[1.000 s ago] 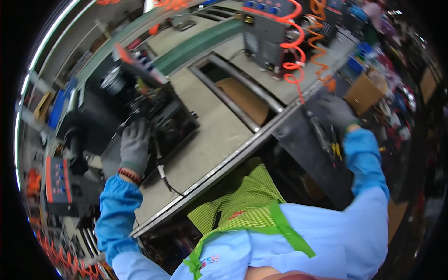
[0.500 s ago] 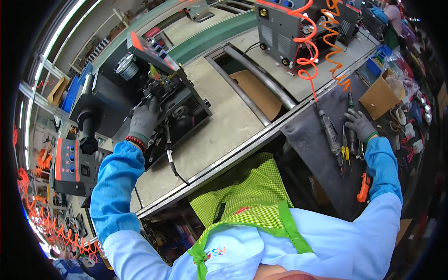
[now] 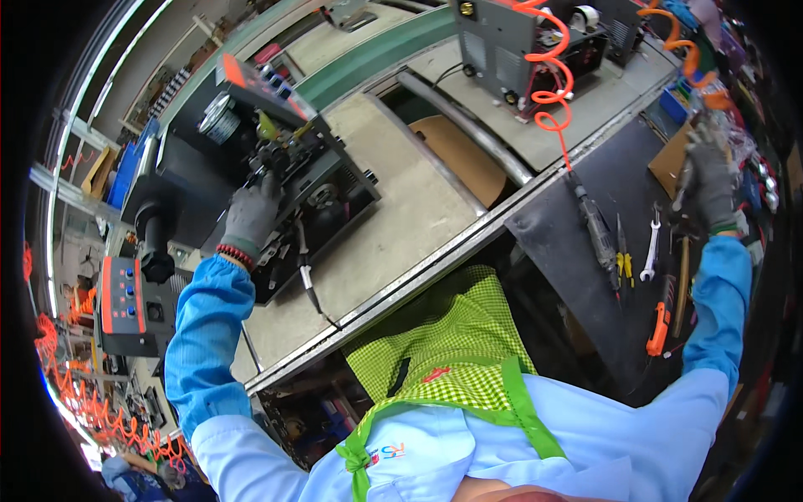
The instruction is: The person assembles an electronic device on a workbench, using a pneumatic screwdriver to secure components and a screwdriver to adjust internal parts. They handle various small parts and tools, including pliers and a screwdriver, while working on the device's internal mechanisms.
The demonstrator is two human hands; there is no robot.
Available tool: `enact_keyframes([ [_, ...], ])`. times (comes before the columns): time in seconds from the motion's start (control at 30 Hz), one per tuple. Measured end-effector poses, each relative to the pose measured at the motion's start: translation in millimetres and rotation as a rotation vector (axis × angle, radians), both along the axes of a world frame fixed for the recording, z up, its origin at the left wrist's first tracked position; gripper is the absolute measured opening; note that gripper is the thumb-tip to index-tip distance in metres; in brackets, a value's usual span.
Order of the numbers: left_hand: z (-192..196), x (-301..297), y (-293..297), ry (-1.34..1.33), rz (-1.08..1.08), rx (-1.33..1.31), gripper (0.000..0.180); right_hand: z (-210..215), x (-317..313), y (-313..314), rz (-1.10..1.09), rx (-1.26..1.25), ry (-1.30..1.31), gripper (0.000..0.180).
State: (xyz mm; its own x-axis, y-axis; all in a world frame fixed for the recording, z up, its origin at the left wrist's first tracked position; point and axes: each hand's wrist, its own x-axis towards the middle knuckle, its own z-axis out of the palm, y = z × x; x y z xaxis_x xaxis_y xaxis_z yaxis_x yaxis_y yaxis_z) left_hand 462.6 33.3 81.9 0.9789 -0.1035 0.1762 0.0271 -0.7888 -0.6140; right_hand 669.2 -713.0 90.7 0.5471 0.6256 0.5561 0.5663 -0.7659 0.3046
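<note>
The long, pale grey bench lay bare beside the open, black, box-shaped metal machine standing on it, out to the straight metal edge at the machine's right. Well right of the machine, near a brown cardboard box, the grey-gloved right hand was too blurred to tell what its fingers held. Inside the machine, near a silver cylinder, the grey-gloved left hand stretched its fingers toward dark parts, whether gripping I couldn't tell.

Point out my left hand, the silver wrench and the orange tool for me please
Left hand (image 3: 252,216): head view, on the back of the grey glove.
Silver wrench (image 3: 651,250): head view, midway along its shaft.
Orange tool (image 3: 659,330): head view, on its orange body.
</note>
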Motion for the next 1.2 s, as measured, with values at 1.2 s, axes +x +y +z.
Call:
enact_keyframes([
  [1.2,2,-8,-13,-0.016,0.065,-0.171,0.042,-97,-160,562,0.686,1.021,2.268,0.032],
])
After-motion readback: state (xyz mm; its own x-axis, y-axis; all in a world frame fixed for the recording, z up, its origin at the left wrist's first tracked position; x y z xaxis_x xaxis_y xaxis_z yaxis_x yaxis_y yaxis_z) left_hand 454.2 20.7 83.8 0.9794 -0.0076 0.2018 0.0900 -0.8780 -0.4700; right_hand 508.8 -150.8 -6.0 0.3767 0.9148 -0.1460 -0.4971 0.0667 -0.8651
